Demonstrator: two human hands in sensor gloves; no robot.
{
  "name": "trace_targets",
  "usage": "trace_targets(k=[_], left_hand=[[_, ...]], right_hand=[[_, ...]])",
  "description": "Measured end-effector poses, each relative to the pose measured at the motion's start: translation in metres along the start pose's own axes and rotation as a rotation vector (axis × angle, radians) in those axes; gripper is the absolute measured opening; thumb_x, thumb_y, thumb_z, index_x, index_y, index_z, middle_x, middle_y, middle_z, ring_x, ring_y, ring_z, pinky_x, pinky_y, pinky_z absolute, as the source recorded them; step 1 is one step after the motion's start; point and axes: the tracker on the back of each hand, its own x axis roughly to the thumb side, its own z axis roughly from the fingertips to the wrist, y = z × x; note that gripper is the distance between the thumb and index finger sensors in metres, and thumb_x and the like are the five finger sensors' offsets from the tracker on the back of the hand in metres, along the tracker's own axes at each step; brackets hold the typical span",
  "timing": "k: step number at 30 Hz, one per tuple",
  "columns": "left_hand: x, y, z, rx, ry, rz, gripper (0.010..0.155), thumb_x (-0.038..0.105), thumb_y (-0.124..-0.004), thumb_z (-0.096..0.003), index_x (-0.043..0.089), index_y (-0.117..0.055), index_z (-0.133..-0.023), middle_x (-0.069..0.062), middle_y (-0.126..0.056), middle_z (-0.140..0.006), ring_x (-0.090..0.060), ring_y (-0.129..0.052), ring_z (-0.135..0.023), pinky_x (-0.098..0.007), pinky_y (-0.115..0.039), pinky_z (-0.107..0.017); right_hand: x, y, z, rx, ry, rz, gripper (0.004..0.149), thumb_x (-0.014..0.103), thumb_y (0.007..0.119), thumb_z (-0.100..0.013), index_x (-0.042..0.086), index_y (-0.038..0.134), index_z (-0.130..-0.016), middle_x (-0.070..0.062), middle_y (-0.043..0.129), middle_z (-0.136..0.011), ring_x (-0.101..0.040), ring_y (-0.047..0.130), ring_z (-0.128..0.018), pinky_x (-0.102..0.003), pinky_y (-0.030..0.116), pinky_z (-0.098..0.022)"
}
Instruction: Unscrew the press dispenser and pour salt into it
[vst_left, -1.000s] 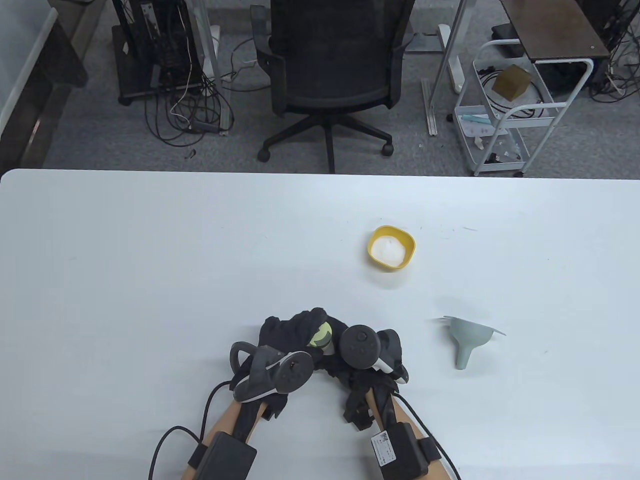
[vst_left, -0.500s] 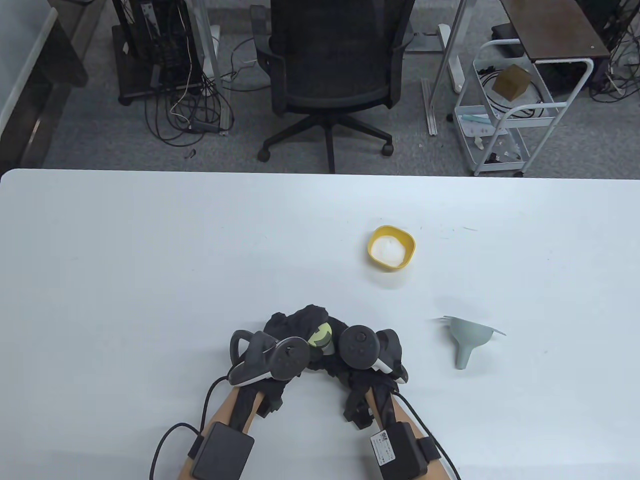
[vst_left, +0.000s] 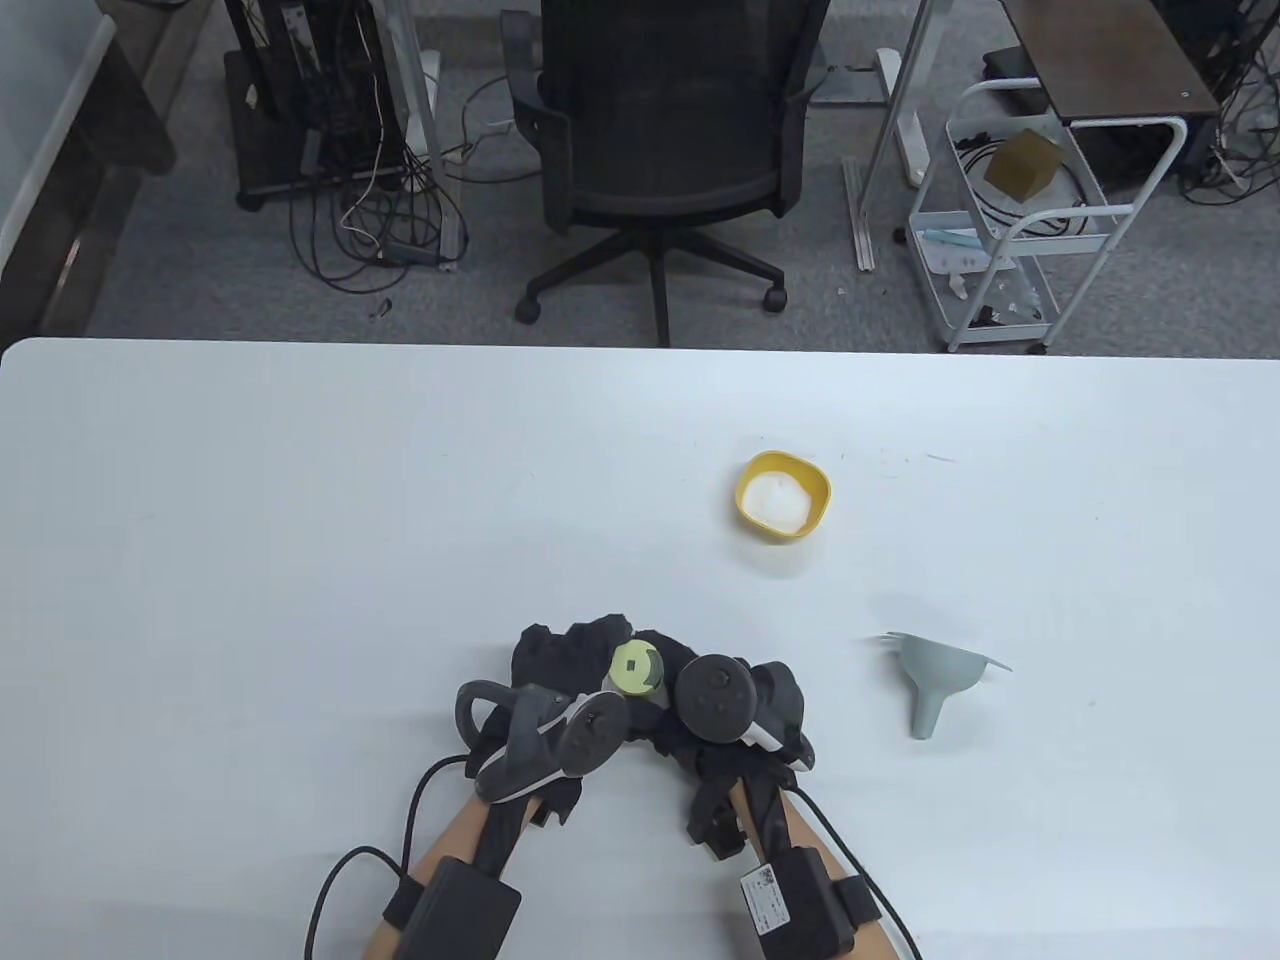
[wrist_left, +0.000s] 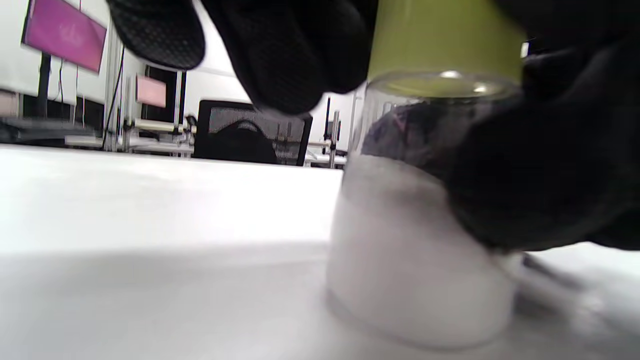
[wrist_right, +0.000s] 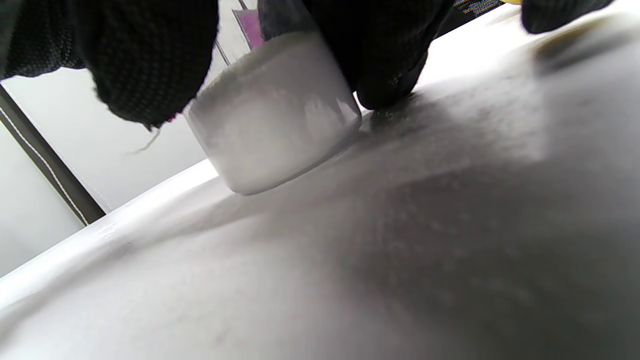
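The press dispenser is a clear glass jar (wrist_left: 415, 280) part full of white salt, with a green lid (vst_left: 637, 668). It stands upright on the white table near the front edge. My left hand (vst_left: 560, 655) has its fingers (wrist_left: 290, 50) at the left side of the lid (wrist_left: 445, 40). My right hand (vst_left: 672, 648) grips the glass body, its fingers (wrist_right: 385, 55) on either side of the jar (wrist_right: 275, 140). A yellow bowl (vst_left: 784, 496) of salt sits further back to the right.
A grey funnel (vst_left: 935, 680) lies on its side to the right of my hands. The white table (vst_left: 300, 550) stretches left and back. An office chair (vst_left: 660, 150) and a cart (vst_left: 1010, 230) stand beyond the far edge.
My left hand has turned around the lid, and its fingers have slid off the lid's top, so the green top now shows fully. The right hand and jar have stayed in place.
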Motion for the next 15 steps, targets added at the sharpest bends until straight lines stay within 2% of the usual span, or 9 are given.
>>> trace_targets(k=[2, 3, 5, 7, 9, 12, 15], left_hand=[[-0.003, 0.005, 0.001, -0.066, -0.031, 0.183, 0.120, 0.073, -0.070, -0.0324, -0.001, -0.036, -0.121, -0.031, -0.057, -0.119, -0.051, -0.072, -0.104, -0.072, -0.064, -0.069], [-0.004, 0.007, 0.002, -0.082, -0.053, 0.254, 0.124, 0.071, -0.072, -0.0360, -0.004, -0.027, -0.123, -0.040, -0.042, -0.123, -0.061, -0.061, -0.107, -0.075, -0.061, -0.069], [-0.007, 0.013, 0.004, -0.096, -0.106, 0.389, 0.120, 0.061, -0.079, -0.0486, -0.008, -0.013, -0.122, -0.049, -0.025, -0.121, -0.068, -0.049, -0.108, -0.077, -0.057, -0.069], [-0.008, 0.014, 0.005, -0.081, -0.116, 0.421, 0.108, 0.043, -0.083, -0.0557, -0.007, -0.013, -0.122, -0.048, -0.026, -0.120, -0.068, -0.047, -0.108, -0.078, -0.056, -0.069], [-0.009, 0.013, 0.005, -0.082, -0.116, 0.420, 0.100, 0.029, -0.083, -0.0551, -0.006, -0.016, -0.122, -0.046, -0.029, -0.121, -0.067, -0.048, -0.108, -0.077, -0.056, -0.069], [-0.008, 0.005, 0.002, -0.116, -0.125, 0.418, 0.095, 0.022, -0.081, -0.0543, -0.005, -0.020, -0.122, -0.045, -0.034, -0.120, -0.066, -0.049, -0.108, -0.077, -0.057, -0.069], [-0.006, 0.002, 0.002, -0.144, -0.145, 0.423, 0.091, 0.023, -0.080, -0.0555, -0.003, -0.024, -0.122, -0.044, -0.039, -0.120, -0.065, -0.052, -0.107, -0.076, -0.057, -0.068]], right_hand=[[0.000, 0.000, 0.000, 0.003, 0.000, -0.004, 0.088, 0.051, 0.084, -0.043, 0.008, 0.050, -0.112, -0.020, 0.070, -0.108, -0.042, 0.074, -0.096, -0.082, 0.047, -0.057], [0.000, 0.000, 0.000, 0.005, -0.001, -0.005, 0.089, 0.051, 0.084, -0.043, 0.008, 0.050, -0.112, -0.020, 0.070, -0.108, -0.042, 0.074, -0.096, -0.082, 0.046, -0.057], [0.000, 0.000, 0.000, 0.004, -0.001, -0.003, 0.088, 0.051, 0.084, -0.044, 0.007, 0.050, -0.112, -0.020, 0.070, -0.108, -0.042, 0.074, -0.096, -0.082, 0.046, -0.057], [0.000, 0.000, 0.000, 0.004, -0.001, -0.002, 0.089, 0.051, 0.084, -0.044, 0.007, 0.050, -0.112, -0.020, 0.070, -0.108, -0.042, 0.074, -0.096, -0.081, 0.047, -0.057], [0.000, 0.000, 0.000, 0.005, -0.002, -0.004, 0.088, 0.051, 0.084, -0.044, 0.007, 0.050, -0.113, -0.020, 0.070, -0.108, -0.043, 0.074, -0.096, -0.081, 0.046, -0.057], [0.000, 0.000, 0.000, 0.008, -0.004, -0.007, 0.088, 0.051, 0.084, -0.044, 0.007, 0.050, -0.113, -0.021, 0.070, -0.108, -0.043, 0.074, -0.096, -0.081, 0.046, -0.057], [0.000, 0.000, -0.001, 0.010, -0.006, -0.010, 0.088, 0.051, 0.084, -0.044, 0.007, 0.050, -0.112, -0.021, 0.070, -0.108, -0.043, 0.074, -0.096, -0.082, 0.046, -0.057]])
